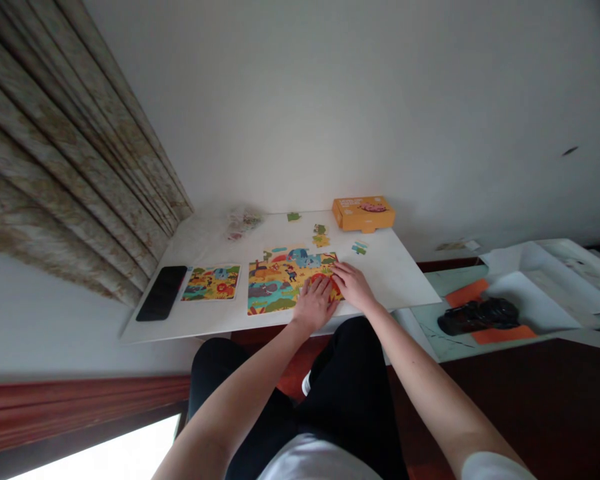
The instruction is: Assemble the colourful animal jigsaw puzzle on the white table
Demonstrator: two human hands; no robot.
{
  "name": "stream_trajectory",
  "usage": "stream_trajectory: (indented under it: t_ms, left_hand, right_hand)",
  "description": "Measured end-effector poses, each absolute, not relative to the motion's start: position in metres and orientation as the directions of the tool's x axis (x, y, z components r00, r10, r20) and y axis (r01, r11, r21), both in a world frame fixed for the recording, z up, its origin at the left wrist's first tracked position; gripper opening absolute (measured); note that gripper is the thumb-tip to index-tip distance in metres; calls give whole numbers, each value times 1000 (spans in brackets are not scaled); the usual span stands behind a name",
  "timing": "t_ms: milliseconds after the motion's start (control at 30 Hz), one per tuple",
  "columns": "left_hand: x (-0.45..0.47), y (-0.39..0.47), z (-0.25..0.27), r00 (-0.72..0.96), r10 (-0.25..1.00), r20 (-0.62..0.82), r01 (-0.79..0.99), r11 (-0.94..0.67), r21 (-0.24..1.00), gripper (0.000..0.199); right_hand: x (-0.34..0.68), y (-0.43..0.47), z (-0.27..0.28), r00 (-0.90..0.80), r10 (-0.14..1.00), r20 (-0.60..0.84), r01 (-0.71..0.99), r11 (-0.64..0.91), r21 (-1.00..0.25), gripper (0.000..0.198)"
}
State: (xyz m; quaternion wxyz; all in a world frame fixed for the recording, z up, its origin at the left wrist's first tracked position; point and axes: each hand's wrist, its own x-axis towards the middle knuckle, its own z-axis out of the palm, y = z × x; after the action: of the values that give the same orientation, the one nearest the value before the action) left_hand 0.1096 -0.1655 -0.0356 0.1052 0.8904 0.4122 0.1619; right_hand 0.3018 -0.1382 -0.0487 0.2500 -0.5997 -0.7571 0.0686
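Observation:
A colourful jigsaw puzzle [273, 280] with animals lies mostly joined on the white table, its top edge uneven. My left hand [314, 305] rests flat on its lower right part, fingers stretched out over the red lion area. Beside it, my right hand [351, 285] touches the puzzle's right edge with extended fingers; part of that edge is hidden beneath the hands. Loose puzzle pieces [321, 240] lie beyond the puzzle, with another green puzzle piece [293, 217] near the wall. To the right is a blue and green puzzle piece [360, 248]. A reference picture card [211, 283] lies left of the puzzle.
A black phone [162, 293] lies at the table's left end. An orange puzzle box [364, 213] stands at the back right, and a crumpled clear plastic bag [243, 221] at the back left. Right of the table, a lower glass surface holds a black strapped object [479, 316] and white trays [545, 283].

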Motion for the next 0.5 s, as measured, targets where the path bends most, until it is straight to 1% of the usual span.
stream_trajectory:
  t_ms: [67, 167, 367, 500]
  left_hand:
    - [110, -165, -35, 605, 770, 203, 700, -636, 326, 53]
    - [110, -165, -35, 602, 771, 210, 695, -635, 337, 53]
    - [110, -165, -36, 603, 764, 232, 687, -644, 336, 51]
    - [105, -164, -32, 607, 753, 253, 662, -656, 362, 45]
  right_hand:
    - [300, -139, -52, -185, 948, 259, 886, 275, -373, 44]
    - [300, -140, -56, -180, 957, 228, 903, 253, -348, 46]
    - [298, -143, -60, -176, 955, 237, 909, 250, -334, 48]
    - [297, -144, -60, -160, 960, 230, 908, 235, -348, 47]
